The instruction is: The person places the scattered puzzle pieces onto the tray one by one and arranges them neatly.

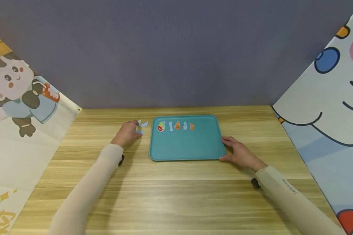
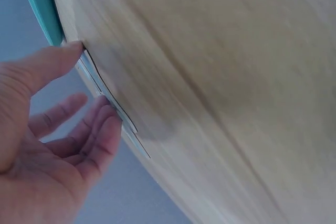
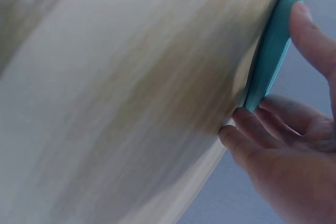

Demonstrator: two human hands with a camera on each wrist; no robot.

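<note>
My left hand reaches down to several small, flat, pale-blue pieces with irregular edges left of the tray. One piece lies beyond the fingertips, and another is between thumb and fingers. In the left wrist view, the thumb and fingertips touch flat pieces on the table, thumb apart from fingers. My right hand holds the teal tray by its near right corner. Its thumb is on the near edge, with the fingers along the right edge.
Along the tray's far left lie a red-and-yellow piece, an orange piece, another orange piece and pale pieces between them. The tray rests on a wood-grain table. A grey wall rises behind; printed panels flank both sides.
</note>
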